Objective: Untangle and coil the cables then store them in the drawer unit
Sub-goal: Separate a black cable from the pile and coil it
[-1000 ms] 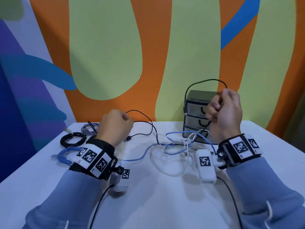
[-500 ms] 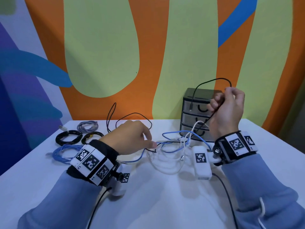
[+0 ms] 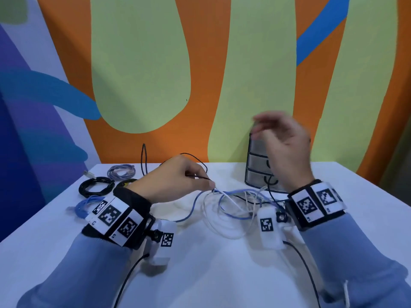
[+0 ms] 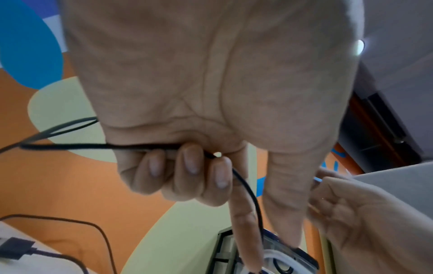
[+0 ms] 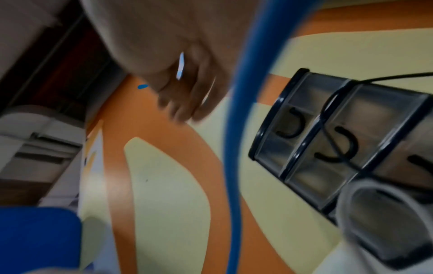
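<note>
My left hand hovers over the white table. Three of its fingers curl round a thin black cable. Its forefinger and thumb reach down to a tangle of blue cable and white cable. The black cable loops up behind that hand. My right hand is raised in front of the dark three-drawer unit. It is blurred by motion, with its fingers spread and nothing seen in them. Another stretch of black cable hangs across the drawer fronts, which are closed.
At the table's left lie a black coil, a grey coil, a blue coil and a dark coil half hidden by my left wrist. A painted wall stands right behind the table.
My right hand has let go of the black cable and swung up and left. The loop above the drawer unit has dropped. My left hand stays at the tangle.
</note>
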A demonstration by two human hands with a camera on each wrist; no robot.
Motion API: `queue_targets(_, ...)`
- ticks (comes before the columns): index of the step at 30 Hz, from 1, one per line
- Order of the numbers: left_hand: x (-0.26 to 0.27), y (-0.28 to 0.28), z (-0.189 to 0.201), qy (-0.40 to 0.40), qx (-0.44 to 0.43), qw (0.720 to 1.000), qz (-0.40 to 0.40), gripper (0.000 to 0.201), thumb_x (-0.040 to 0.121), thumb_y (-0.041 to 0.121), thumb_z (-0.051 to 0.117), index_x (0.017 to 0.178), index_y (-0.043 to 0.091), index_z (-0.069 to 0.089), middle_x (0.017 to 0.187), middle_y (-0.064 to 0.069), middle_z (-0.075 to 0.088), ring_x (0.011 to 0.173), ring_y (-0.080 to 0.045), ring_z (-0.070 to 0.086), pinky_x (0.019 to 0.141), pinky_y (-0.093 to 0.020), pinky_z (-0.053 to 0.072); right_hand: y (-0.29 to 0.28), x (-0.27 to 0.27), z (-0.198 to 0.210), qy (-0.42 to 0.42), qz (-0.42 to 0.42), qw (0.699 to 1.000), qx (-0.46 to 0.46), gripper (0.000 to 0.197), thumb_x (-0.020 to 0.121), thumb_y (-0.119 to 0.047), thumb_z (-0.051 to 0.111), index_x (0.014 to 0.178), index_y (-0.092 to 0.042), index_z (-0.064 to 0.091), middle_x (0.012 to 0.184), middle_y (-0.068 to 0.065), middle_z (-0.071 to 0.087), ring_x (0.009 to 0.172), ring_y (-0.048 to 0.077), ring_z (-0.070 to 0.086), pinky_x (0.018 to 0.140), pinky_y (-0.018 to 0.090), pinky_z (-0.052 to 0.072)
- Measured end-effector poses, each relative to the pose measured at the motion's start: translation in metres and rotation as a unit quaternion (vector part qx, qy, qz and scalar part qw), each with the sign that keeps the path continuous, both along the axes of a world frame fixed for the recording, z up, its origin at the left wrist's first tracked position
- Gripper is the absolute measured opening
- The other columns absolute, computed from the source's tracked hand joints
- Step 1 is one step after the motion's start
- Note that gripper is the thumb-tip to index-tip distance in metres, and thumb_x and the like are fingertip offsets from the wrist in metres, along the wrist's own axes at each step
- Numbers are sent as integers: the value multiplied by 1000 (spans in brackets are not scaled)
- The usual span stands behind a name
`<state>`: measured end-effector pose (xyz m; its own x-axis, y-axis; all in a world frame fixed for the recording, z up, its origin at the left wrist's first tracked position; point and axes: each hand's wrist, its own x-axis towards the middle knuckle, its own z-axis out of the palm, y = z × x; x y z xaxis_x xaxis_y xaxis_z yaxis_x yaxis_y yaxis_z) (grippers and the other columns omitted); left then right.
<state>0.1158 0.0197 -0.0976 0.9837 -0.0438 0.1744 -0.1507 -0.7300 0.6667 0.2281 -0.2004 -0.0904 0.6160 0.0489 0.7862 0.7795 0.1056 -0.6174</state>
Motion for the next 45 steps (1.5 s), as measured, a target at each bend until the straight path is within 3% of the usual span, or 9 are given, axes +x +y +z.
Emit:
queue_targets(5, -4, -1, 2, -13, -22, 1000, 3, 37, 97, 49, 72, 76, 22, 85, 57, 2, 19, 56, -21, 18, 52, -31, 16, 30, 2, -39, 106, 102, 901, -408, 26, 108, -21, 55, 127, -22, 72, 120, -12, 74, 117, 7, 66, 109, 35, 49)
queue_targets(11, -1, 5, -3, 117, 74, 990, -4, 29, 94, 40, 76, 72, 23, 82, 55, 3, 36, 58, -22, 24, 52, -31, 22, 29, 15, -55, 161, 57, 822, -543, 24, 103, -22, 58, 114, -13, 77, 115, 8, 77, 106, 24, 71, 102, 42, 55)
queue_targets(14, 2, 6, -8, 165, 128, 978, -7, 13, 89, 37, 79, 81, 27, 81, 60, 8, 50, 57, -16, 38, 58, -28, 32, 27, 12, -55, 173, 54, 799, -573, 16, 93, -21, 74, 107, -20, 82, 103, -1, 79, 101, 18, 72, 93, 35, 59)
queue_targets(19, 9, 7, -15, 108, 97, 989, 17, 25, 86, 40, 86, 106, 36, 72, 83, 8, 72, 65, -4, 59, 68, -29, 45, 22, 13, -53, 148, 51, 858, -488, 7, 85, -18, 83, 91, -21, 85, 82, -3, 80, 84, 18, 76, 79, 35, 61)
queue_targets(25, 18, 3, -16, -96, 11, 994, 51, 16, 98, 34, 75, 89, 22, 81, 76, 15, 69, 61, 3, 54, 60, -16, 37, 23, 4, -44, 115, 111, 921, -356, 10, 84, -11, 87, 93, -13, 83, 89, -2, 79, 77, -2, 67, 69, 9, 46)
queue_targets(30, 19, 2, -17, -81, 6, 995, 57, 11, 91, 35, 82, 83, 28, 80, 80, 8, 76, 72, -12, 64, 71, -33, 51, 21, 0, -41, 84, 116, 935, -324, 9, 83, -23, 89, 88, -22, 82, 88, -2, 78, 75, 8, 64, 67, 17, 45)
queue_targets(33, 15, -5, -15, -66, 1, 997, 44, 17, 93, 38, 79, 84, 24, 81, 72, 14, 72, 66, -4, 60, 64, -24, 43, 20, -3, -37, 80, 145, 940, -299, 12, 83, -24, 89, 90, -18, 81, 90, 0, 78, 89, 21, 70, 83, 30, 55)
queue_targets(38, 12, -14, -12, -150, -4, 986, 77, 13, 88, 27, 82, 75, 25, 79, 75, 7, 75, 73, -13, 66, 72, -35, 52, 19, -1, -35, 78, 166, 940, -288, 16, 81, -10, 89, 94, -15, 80, 87, -3, 78, 81, 3, 66, 79, 14, 48)
queue_targets(45, 12, -22, -14, -274, -29, 957, 96, 20, 81, 14, 83, 66, 23, 74, 77, 7, 68, 73, -11, 62, 68, -23, 46, 12, 4, -30, 100, 128, 942, -294, 17, 80, -16, 91, 95, -24, 86, 89, -7, 81, 91, 11, 72, 88, 31, 53)
